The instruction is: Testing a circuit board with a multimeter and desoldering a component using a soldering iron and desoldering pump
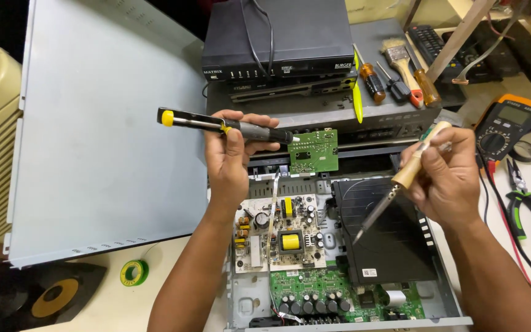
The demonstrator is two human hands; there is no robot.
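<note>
Your left hand (232, 154) has its grip closed around a desoldering pump (225, 126) with a yellow cap, held level, its tip just beside a small green board (313, 150) standing upright to the right of that grip. Your right hand (447, 175) has its grip shut on the wooden handle of a soldering iron (401, 181); the metal tip slants down and to the left of that grip, over the black drive unit (388, 227) in the opened player chassis (444, 295).

Below your left grip lies the power board (281, 233) with its yellow-topped transformer. The pale desk (102, 295) is crowded (a working bench, plainly): a grey metal cover (106, 129) left of your left grip, a green solder roll (134, 272) below it, stacked black boxes (278, 40) above, screwdrivers (373, 80) and a brush (401, 61) beyond them. Right of your right grip sit an orange multimeter (508, 123) and green-handled pliers (527, 209).
</note>
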